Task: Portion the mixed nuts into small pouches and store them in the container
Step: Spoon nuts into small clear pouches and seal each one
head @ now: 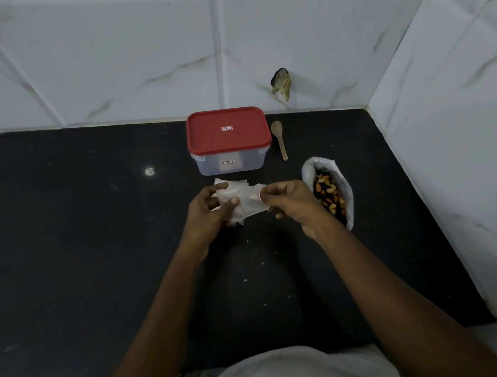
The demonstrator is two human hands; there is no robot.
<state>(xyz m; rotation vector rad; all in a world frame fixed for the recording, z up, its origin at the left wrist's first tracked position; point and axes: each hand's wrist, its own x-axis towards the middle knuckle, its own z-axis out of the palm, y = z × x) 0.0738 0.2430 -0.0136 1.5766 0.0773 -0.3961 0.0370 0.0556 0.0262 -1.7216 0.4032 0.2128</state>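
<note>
Task at start: both the left hand (209,206) and right hand (288,197) pinch an empty pouch (244,199); nuts (330,194) unportioned, container (229,141) lidded (spoon (278,138) untouched).

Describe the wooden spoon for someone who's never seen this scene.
On the black countertop, find the red-lidded container by the back wall. The wooden spoon lies flat just right of it, bowl toward the wall. It is the only slim tan item; the bag of nuts lies nearer the camera.

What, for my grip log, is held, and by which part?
Left hand grips the clear pouches at their left side; right hand pinches their right edge.
</note>
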